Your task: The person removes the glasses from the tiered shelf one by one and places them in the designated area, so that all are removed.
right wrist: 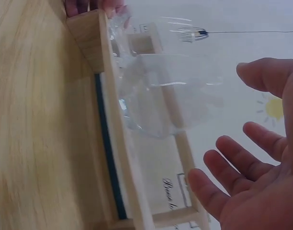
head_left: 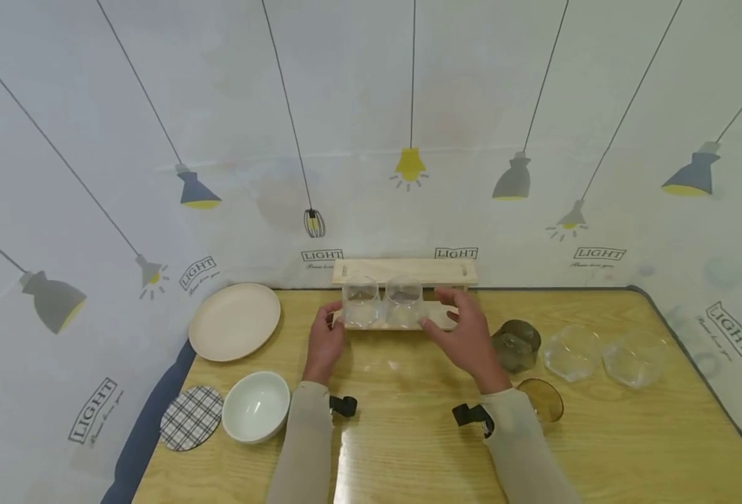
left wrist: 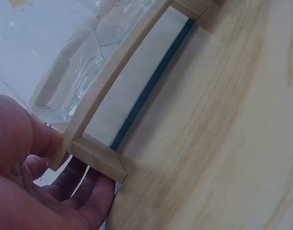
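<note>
A small two-level wooden rack (head_left: 405,270) stands at the back of the table. On its lower, front level sit two clear glasses side by side, the left glass (head_left: 361,302) and the right glass (head_left: 404,302). My left hand (head_left: 327,341) grips the rack's left end. In the left wrist view the thumb lies by the wooden rail (left wrist: 108,79) and the fingers curl beneath the end. My right hand (head_left: 465,336) is beside the right glass. The right wrist view shows that hand (right wrist: 261,163) with spread fingers, apart from the clear glass (right wrist: 175,96).
To the left are a beige plate (head_left: 235,322), a white bowl (head_left: 256,407) and a checked round coaster (head_left: 191,418). On the right stand a dark grey glass (head_left: 516,346), two clear glasses (head_left: 571,353) and an amber glass (head_left: 544,400), partly behind the right forearm. A printed wall hanging backs the table.
</note>
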`<state>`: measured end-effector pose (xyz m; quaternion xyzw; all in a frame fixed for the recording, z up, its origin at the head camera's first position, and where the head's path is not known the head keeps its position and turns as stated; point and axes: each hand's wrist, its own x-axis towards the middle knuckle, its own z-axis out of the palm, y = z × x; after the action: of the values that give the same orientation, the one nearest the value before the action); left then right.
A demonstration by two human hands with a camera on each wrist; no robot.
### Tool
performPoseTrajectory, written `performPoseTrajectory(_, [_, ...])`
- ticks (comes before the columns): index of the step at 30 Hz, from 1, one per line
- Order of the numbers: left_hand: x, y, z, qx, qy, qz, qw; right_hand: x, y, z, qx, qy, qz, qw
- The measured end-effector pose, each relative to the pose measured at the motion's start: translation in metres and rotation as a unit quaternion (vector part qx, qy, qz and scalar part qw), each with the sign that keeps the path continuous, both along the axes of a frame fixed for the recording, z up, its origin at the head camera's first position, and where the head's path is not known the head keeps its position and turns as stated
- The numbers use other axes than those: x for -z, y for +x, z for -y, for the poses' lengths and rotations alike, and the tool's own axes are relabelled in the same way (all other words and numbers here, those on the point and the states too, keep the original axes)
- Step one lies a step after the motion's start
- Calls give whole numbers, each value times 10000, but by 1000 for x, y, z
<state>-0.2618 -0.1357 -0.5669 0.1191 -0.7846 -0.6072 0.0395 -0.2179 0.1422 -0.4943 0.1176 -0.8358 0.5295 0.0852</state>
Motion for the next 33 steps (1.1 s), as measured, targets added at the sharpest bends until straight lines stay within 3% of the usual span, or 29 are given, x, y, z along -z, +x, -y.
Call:
performPoseTrajectory(8, [2, 0, 1, 37, 67, 35, 10000, 18, -26, 20, -43, -290, 270, 9992])
performPoseTrajectory(18, [0, -1, 2, 62, 80, 28, 9999, 26, -40, 32, -178, -217, 710, 9971])
performPoseTrajectory(25, [0, 0, 2, -7, 79, -19, 10000, 26, -41, 30, -277, 172, 829, 9960])
performPoseTrajectory(33, [2, 0, 0, -222, 144, -22, 9996, 25, -36, 26, -155, -8, 859, 9962])
